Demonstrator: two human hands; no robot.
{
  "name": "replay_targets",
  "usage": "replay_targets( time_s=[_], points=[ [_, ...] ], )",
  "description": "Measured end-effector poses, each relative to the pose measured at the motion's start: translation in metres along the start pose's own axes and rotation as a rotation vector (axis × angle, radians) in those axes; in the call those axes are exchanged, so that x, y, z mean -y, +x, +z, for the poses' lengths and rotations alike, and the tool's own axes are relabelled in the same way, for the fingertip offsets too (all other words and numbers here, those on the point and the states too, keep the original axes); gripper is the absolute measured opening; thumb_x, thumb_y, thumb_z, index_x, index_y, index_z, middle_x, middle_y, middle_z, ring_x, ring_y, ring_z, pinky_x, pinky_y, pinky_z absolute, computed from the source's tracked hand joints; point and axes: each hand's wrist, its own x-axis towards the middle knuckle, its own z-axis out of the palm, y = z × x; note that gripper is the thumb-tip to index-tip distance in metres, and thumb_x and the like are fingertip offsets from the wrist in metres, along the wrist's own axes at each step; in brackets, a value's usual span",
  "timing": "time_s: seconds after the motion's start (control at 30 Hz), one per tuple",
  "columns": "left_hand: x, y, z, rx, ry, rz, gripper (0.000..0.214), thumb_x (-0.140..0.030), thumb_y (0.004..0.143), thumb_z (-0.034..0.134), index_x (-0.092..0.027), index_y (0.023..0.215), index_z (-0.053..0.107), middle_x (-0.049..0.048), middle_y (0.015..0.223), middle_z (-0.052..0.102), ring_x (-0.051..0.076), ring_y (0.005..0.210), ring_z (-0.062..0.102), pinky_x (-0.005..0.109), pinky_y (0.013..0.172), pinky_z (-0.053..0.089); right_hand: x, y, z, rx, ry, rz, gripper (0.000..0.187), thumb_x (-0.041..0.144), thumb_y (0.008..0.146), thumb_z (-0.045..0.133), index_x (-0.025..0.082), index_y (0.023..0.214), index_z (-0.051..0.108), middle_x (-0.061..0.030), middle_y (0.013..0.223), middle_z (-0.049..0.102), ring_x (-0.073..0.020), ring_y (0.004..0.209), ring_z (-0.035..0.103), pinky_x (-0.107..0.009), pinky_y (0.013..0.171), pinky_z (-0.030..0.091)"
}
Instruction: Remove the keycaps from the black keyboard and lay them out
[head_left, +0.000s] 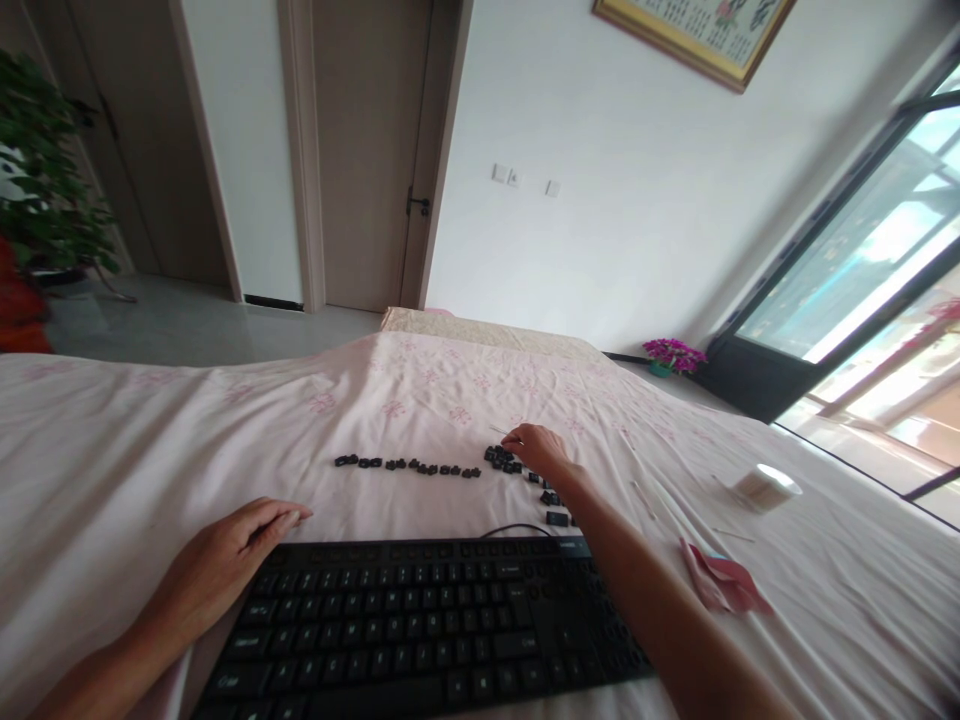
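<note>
A black keyboard (390, 630) lies in front of me on the pale pink flowered cloth, with a bare patch where keys are off at its right. My left hand (240, 540) rests at its upper left corner, fingers stretched out and holding nothing visible. Beyond the keyboard, loose black keycaps form a row (427, 468). My right hand (541, 452) reaches over the keyboard's right end to a cluster of keycaps (501, 460). Its fingertips are pinched together; what they hold, if anything, is too small to make out. More keycaps (551, 498) lie under my right forearm.
To the right lie a white round container (765, 487), thin sticks like cotton swabs (645, 500) and a pink cloth (724, 580). The keyboard cable (514, 528) curves behind its back edge. Farther off are a closed door (367, 150) and pink flowers (673, 354).
</note>
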Motion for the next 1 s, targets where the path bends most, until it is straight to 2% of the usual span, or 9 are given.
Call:
replay_targets(
  time_s=[0.17,0.33,0.5,0.67,1.0],
  points=[
    [0.000,0.000,0.000,-0.003,0.012,-0.015,0.039,-0.056,0.088,0.042,-0.031,0.099,0.070,-0.0040,0.110,0.070,0.019,0.104,0.064,0.021,0.087,0.048,-0.002,-0.006,-0.003,-0.021,-0.002,0.015,0.026,0.039,0.089,0.053,0.028,0.098,0.074,-0.0038,0.097,0.073,-0.0215,0.092,0.065,-0.026,0.069,0.041],
    [0.001,0.000,0.000,-0.003,0.015,-0.012,0.038,-0.055,0.088,0.042,-0.032,0.099,0.070,-0.0056,0.109,0.071,0.018,0.105,0.064,0.020,0.088,0.048,-0.003,-0.013,-0.006,-0.054,0.019,-0.050,0.023,0.029,0.082,0.062,0.033,0.102,0.072,0.0015,0.110,0.070,-0.0187,0.102,0.061,-0.023,0.078,0.039],
    [0.003,0.001,0.000,0.001,0.023,-0.012,0.039,-0.056,0.088,0.042,-0.031,0.099,0.070,-0.0046,0.109,0.071,0.018,0.105,0.064,0.020,0.088,0.049,-0.001,-0.015,-0.005,-0.055,0.006,-0.058,0.017,0.028,0.080,0.063,0.030,0.094,0.074,0.0006,0.105,0.071,-0.0182,0.097,0.062,-0.023,0.073,0.038],
    [0.004,0.001,0.000,0.002,0.025,-0.006,0.040,-0.056,0.088,0.042,-0.031,0.100,0.070,-0.0043,0.111,0.070,0.018,0.106,0.064,0.021,0.090,0.048,-0.002,-0.015,-0.004,-0.034,-0.030,-0.017,0.018,0.026,0.079,0.063,0.028,0.094,0.074,-0.0016,0.091,0.073,-0.0192,0.090,0.064,-0.024,0.069,0.037],
    [0.003,0.001,0.001,-0.002,0.030,-0.017,0.039,-0.057,0.088,0.042,-0.032,0.099,0.070,-0.0060,0.109,0.071,0.017,0.105,0.064,0.020,0.088,0.048,-0.001,-0.010,-0.006,0.015,-0.061,-0.037,0.020,0.023,0.077,0.063,0.030,0.093,0.073,0.0002,0.091,0.073,-0.0184,0.089,0.064,-0.024,0.067,0.036]
  ],
)
